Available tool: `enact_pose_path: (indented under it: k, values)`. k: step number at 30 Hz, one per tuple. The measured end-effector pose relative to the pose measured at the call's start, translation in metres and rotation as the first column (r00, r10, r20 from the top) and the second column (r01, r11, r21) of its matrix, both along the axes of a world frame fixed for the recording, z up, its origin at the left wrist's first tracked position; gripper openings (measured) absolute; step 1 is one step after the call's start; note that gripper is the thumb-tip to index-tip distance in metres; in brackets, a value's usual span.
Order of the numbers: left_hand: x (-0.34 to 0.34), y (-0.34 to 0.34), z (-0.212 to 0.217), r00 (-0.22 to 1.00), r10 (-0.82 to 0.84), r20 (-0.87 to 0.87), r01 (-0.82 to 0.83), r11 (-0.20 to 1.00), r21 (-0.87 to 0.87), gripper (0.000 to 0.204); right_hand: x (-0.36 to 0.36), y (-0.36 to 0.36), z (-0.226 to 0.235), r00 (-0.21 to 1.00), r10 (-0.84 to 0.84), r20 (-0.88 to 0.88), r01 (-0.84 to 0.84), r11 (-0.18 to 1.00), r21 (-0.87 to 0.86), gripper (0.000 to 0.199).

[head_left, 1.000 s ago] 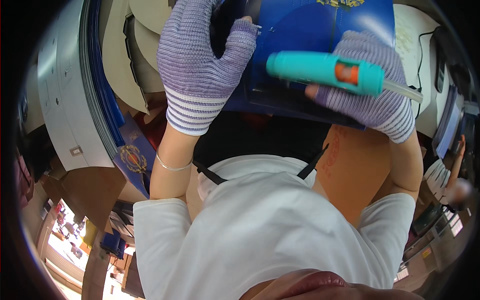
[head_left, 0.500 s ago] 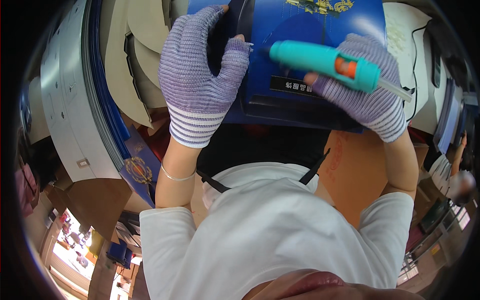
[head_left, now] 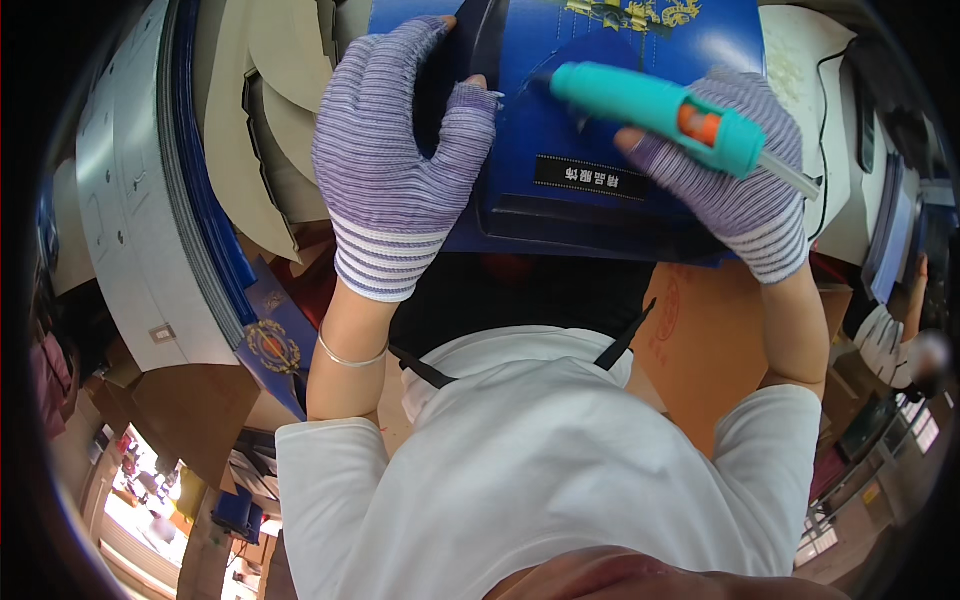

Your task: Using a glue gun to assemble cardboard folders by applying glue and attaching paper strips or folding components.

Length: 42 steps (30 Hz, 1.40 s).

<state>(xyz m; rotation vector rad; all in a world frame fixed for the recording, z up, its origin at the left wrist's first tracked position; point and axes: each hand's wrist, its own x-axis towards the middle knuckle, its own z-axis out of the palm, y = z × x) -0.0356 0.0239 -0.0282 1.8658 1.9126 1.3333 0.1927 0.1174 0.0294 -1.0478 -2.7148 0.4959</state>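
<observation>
Right hand [head_left: 725, 170], in a purple-and-white striped knit glove w/ bare fingertips, has its fingers wrapped round a teal glue gun [head_left: 640, 105], thumb tip on the near side. Gun's up over the blue printed board [head_left: 530, 140], dark nozzle pointing L & a bit far; can't tell if the tip touches. A translucent glue stick [head_left: 795, 178] pokes out the back, end past the board's R edge.

Left hand [head_left: 395, 150], same kind of glove, sits at the board's L side. Thumb & index wide apart, dark gap btwn; can't tell if the fingers grip anything there.

Room: a short gap lies btwn L thumb & nozzle. Board's near edge runs above the lap, w/ a black label [head_left: 590, 177] a little inside it & a gold crest [head_left: 635, 12] at the far side.

L of the left hand, curved beige card pieces [head_left: 235, 150] come close, then a stack of grey boards [head_left: 150, 230], so tight that way. R of the board, a pale surface [head_left: 800, 60] w/ a black cord [head_left: 822, 110] along it. Nr the R elbow, brown cardboard [head_left: 715, 340].
</observation>
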Motion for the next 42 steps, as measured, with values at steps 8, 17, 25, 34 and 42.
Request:
enact_pose_path:
  k: [8,17,25,34,42]
  values:
    - [-0.005,0.009,-0.009,0.997,-0.014,-0.078,0.025,0.988,0.154,0.037,0.007,0.003,0.002,0.989,-0.079,-0.127,0.065,0.992,-0.109,0.032]
    - [-0.003,0.004,-0.002,0.999,-0.024,-0.037,0.026,0.998,0.054,0.032,0.015,0.013,0.002,0.990,-0.141,-0.010,0.141,0.985,0.098,0.033]
    - [-0.004,0.008,-0.009,0.999,-0.018,-0.035,0.022,0.992,0.122,0.037,0.006,0.002,0.002,0.986,0.162,-0.034,-0.151,0.963,0.223,0.032]
    - [-0.003,0.002,-0.001,0.999,-0.016,-0.038,0.017,1.000,0.023,0.031,0.015,0.017,0.002,0.979,-0.187,-0.074,0.194,0.976,0.101,0.045]
    - [-0.003,0.009,-0.008,1.000,-0.012,-0.020,0.014,0.994,0.112,0.038,0.010,0.002,0.001,1.000,-0.012,-0.017,0.014,0.989,0.150,0.038]
